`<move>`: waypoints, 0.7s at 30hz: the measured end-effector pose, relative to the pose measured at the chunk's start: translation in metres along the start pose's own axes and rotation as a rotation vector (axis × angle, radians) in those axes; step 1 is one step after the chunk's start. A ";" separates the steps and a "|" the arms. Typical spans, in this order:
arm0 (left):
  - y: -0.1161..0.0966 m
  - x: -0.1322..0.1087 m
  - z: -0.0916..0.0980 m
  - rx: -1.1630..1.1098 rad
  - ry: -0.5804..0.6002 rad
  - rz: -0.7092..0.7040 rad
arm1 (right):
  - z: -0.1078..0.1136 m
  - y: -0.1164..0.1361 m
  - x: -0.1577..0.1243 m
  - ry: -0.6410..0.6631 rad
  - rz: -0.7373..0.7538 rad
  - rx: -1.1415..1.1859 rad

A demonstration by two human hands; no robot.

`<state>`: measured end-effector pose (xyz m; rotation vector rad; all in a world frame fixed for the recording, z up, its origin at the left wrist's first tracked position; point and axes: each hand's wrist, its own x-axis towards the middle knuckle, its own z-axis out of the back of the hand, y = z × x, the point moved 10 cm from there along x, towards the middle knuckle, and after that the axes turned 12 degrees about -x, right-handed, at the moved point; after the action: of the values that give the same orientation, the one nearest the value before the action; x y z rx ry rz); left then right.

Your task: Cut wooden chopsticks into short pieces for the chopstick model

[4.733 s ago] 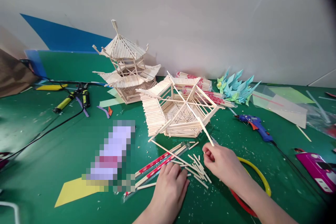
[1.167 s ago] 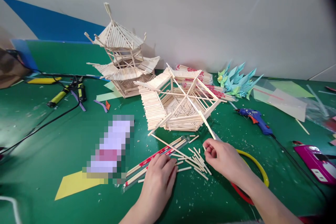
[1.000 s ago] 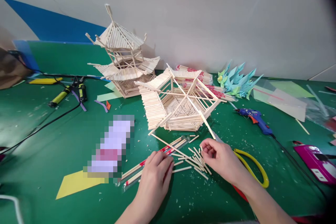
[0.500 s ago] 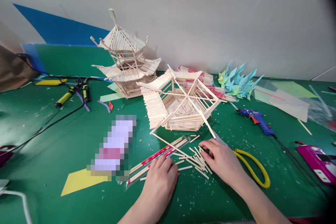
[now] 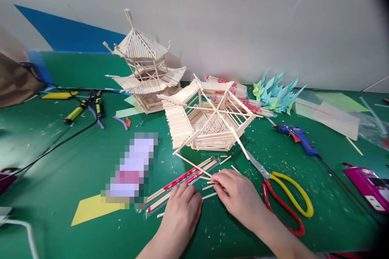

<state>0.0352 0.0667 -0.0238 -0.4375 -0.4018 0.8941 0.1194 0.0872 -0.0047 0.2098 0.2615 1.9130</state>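
Note:
My left hand [image 5: 181, 213] rests on the green table near the front edge. Its fingers are curled under, next to the wrapped chopsticks with red print [image 5: 182, 180]; what they hold, if anything, is hidden. My right hand [image 5: 238, 194] lies over a pile of short cut wooden sticks [image 5: 209, 186], fingers pressed together and fingertips on the sticks. Just beyond both hands stands a hexagonal frame of wooden sticks [image 5: 209, 121]. Scissors with yellow and red handles [image 5: 284, 198] lie right of my right hand.
A finished stick pagoda [image 5: 142, 73] stands by the wall. A blue glue gun [image 5: 296, 136], paper origami [image 5: 276, 95], a pink case [image 5: 367, 186], yellow-handled pliers [image 5: 82, 109], a black cable [image 5: 54, 145], a yellow paper sheet [image 5: 91, 208] and wood chips lie about.
My right hand slid left over the pile of short sticks, uncovering the scissors. My left hand barely moved. The camera shifted slightly.

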 end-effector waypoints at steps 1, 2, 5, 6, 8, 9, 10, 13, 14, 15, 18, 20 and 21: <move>0.001 -0.002 0.002 -0.007 -0.010 -0.009 | -0.003 0.005 0.003 0.012 0.026 -0.016; 0.001 -0.004 0.003 -0.011 -0.017 -0.017 | -0.005 0.008 0.005 0.021 0.049 -0.028; 0.003 -0.010 0.006 0.002 -0.020 -0.022 | -0.011 0.016 0.010 0.054 0.111 -0.073; 0.004 -0.011 0.007 0.012 -0.015 -0.027 | -0.012 0.018 0.011 0.065 0.129 -0.094; 0.005 -0.015 0.010 0.031 -0.011 -0.032 | -0.014 0.021 0.013 0.087 0.156 -0.139; 0.005 -0.016 0.013 0.036 -0.015 -0.032 | -0.015 0.023 0.014 0.097 0.164 -0.164; 0.006 -0.018 0.017 0.038 -0.027 -0.029 | -0.016 0.024 0.015 0.107 0.171 -0.191; 0.008 -0.021 0.035 0.018 -0.094 -0.029 | -0.019 0.029 0.017 0.133 0.186 -0.278; 0.008 -0.022 0.041 0.002 -0.114 -0.035 | -0.021 0.031 0.018 0.142 0.191 -0.305; 0.008 -0.022 0.047 -0.015 -0.136 -0.038 | -0.023 0.033 0.019 0.150 0.196 -0.329; 0.013 -0.022 0.061 -0.060 -0.217 -0.008 | -0.027 0.039 0.021 0.157 0.211 -0.364; 0.018 -0.023 0.065 -0.082 -0.260 0.043 | -0.028 0.040 0.023 0.149 0.217 -0.353; 0.021 -0.023 0.065 -0.096 -0.272 0.071 | -0.027 0.040 0.023 0.142 0.213 -0.340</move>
<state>-0.0250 0.0723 0.0164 -0.4210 -0.6839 1.0098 0.0681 0.0930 -0.0190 -0.1304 0.0045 2.1525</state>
